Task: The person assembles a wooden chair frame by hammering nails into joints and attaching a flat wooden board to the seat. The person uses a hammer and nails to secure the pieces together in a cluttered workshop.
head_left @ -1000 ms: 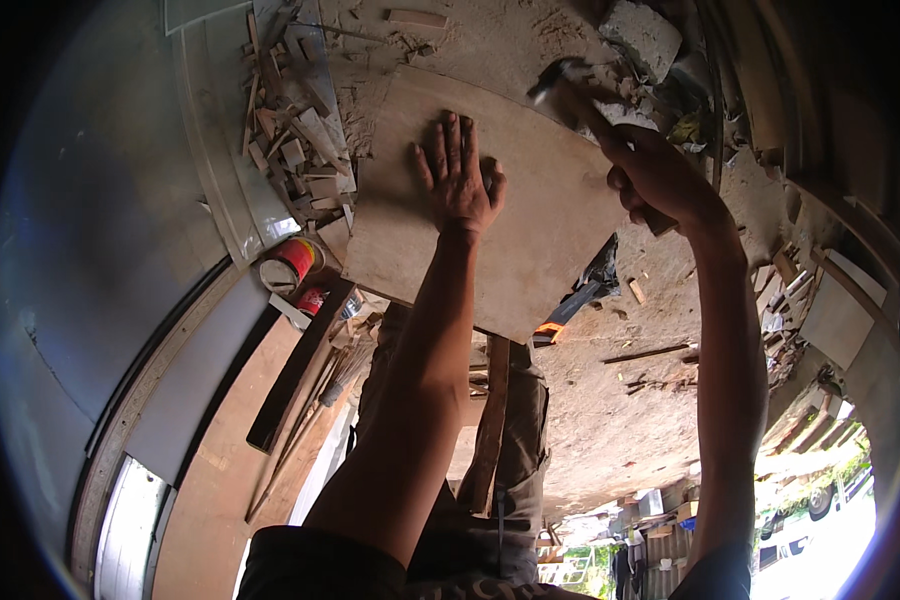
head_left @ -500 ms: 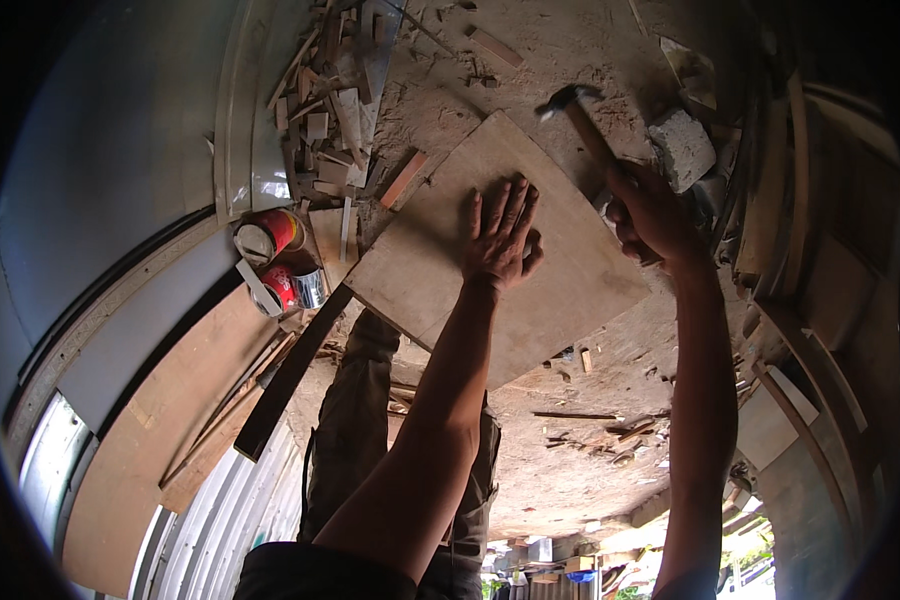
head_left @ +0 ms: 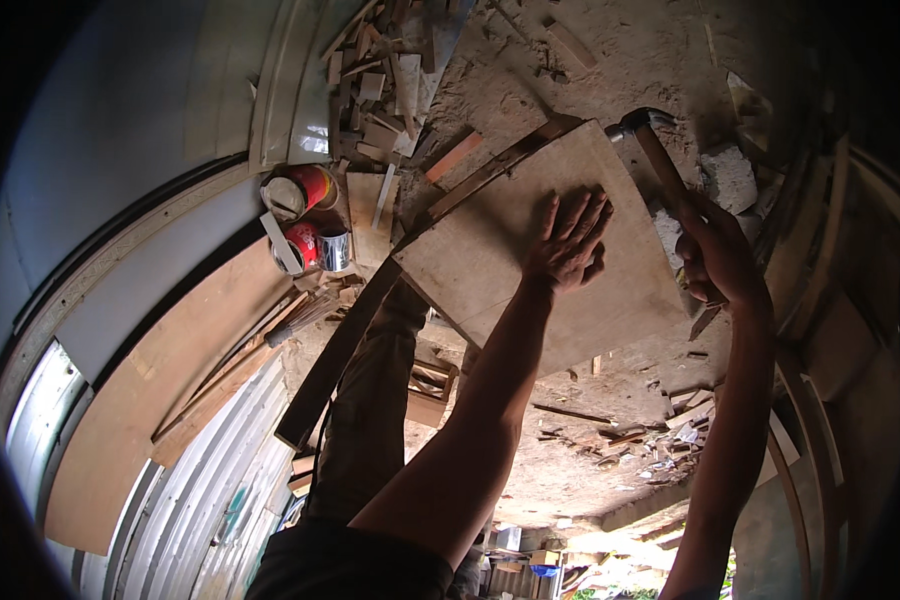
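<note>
My left hand (head_left: pixel 572 240) lies flat with its fingers spread on a pale square wooden panel (head_left: pixel 625 300). A darker wooden strip (head_left: pixel 460 192) shows along the panel's far-left edge. My right hand (head_left: pixel 715 255) is wrapped round the handle of a claw hammer (head_left: pixel 660 165). The hammer's dark metal head is by the panel's far corner; whether it touches the wood I cannot tell. A long dark board (head_left: pixel 335 350) slants from the panel's left corner toward me, beside my leg.
Cans (head_left: pixel 317 185) with red labels stand left of the panel. Beyond them lies a heap of wood offcuts (head_left: pixel 380 130). A pale broken block (head_left: pixel 727 180) sits at the right, near long boards (head_left: pixel 820 240). Wood scraps (head_left: pixel 620 440) litter the dirt floor.
The view has shifted, so most things sit farther right. The hammer's head has come down nearer the panel's far corner. The strip along the far-left edge now shows. My left hand stays flat.
</note>
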`<action>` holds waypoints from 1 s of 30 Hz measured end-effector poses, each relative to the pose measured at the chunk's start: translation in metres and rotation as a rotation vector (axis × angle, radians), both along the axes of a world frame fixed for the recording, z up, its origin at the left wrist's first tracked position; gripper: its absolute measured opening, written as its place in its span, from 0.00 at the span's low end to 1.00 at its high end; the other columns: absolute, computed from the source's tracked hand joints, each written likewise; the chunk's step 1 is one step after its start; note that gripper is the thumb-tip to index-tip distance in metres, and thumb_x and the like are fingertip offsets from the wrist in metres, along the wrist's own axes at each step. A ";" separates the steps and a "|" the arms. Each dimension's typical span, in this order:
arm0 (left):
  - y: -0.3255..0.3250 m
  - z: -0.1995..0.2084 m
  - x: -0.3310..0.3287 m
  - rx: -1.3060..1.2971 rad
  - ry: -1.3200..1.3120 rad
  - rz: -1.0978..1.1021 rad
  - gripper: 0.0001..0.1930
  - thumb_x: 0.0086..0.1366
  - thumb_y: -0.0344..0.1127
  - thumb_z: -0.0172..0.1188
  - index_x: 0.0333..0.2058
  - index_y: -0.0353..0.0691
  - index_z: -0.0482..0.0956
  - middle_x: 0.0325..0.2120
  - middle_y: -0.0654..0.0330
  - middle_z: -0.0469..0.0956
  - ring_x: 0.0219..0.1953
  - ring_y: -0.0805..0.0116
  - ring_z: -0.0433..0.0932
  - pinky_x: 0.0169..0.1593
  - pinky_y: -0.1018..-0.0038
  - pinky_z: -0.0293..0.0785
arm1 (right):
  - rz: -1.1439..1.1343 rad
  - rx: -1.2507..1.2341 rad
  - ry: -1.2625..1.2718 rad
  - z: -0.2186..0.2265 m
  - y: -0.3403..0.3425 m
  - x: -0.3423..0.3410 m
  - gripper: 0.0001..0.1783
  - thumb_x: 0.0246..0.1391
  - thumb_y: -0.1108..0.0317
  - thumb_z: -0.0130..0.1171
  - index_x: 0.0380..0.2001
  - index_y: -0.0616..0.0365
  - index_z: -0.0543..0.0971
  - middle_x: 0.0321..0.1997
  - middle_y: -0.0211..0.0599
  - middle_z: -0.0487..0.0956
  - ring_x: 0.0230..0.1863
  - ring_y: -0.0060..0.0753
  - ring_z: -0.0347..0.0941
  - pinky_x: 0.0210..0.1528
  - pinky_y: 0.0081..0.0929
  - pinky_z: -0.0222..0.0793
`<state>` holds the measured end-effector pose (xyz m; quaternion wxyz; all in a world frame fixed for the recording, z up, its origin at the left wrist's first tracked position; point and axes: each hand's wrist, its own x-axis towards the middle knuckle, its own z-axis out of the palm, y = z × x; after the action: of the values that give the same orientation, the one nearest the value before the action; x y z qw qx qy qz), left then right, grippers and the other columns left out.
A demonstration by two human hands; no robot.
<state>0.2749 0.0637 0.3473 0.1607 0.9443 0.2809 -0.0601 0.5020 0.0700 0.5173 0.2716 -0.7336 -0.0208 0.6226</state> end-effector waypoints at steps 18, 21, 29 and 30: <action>0.005 0.000 0.000 -0.052 -0.127 0.011 0.38 0.62 0.55 0.49 0.68 0.48 0.53 0.71 0.64 0.44 0.73 0.66 0.40 0.72 0.51 0.30 | -0.057 -0.030 -0.199 0.005 -0.009 -0.033 0.18 0.65 0.50 0.50 0.50 0.48 0.72 0.15 0.20 0.64 0.08 0.12 0.57 0.08 0.17 0.52; 0.003 -0.005 -0.005 -0.071 -0.155 0.044 0.37 0.62 0.54 0.49 0.68 0.48 0.54 0.71 0.63 0.45 0.73 0.65 0.41 0.72 0.51 0.31 | -0.238 -0.048 -0.430 0.008 0.001 -0.079 0.16 0.64 0.50 0.51 0.41 0.52 0.70 0.15 0.21 0.64 0.09 0.14 0.60 0.09 0.19 0.54; 0.008 0.001 -0.005 -0.068 -0.186 0.010 0.38 0.60 0.54 0.53 0.66 0.47 0.58 0.70 0.61 0.50 0.72 0.64 0.44 0.72 0.52 0.33 | 0.461 0.109 -0.897 -0.057 -0.059 -0.143 0.09 0.64 0.63 0.52 0.38 0.57 0.68 0.25 0.52 0.78 0.30 0.61 0.76 0.23 0.46 0.68; 0.009 0.001 -0.005 -0.053 -0.188 0.017 0.37 0.60 0.55 0.53 0.66 0.47 0.59 0.70 0.61 0.50 0.72 0.64 0.44 0.72 0.52 0.33 | 0.429 0.127 -0.835 -0.064 -0.060 -0.146 0.09 0.65 0.64 0.51 0.39 0.57 0.67 0.25 0.51 0.78 0.30 0.61 0.77 0.23 0.46 0.69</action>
<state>0.2696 0.0731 0.3479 0.2120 0.9387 0.2710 0.0229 0.3556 0.0102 0.4538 0.1496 -0.8822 -0.3176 0.3139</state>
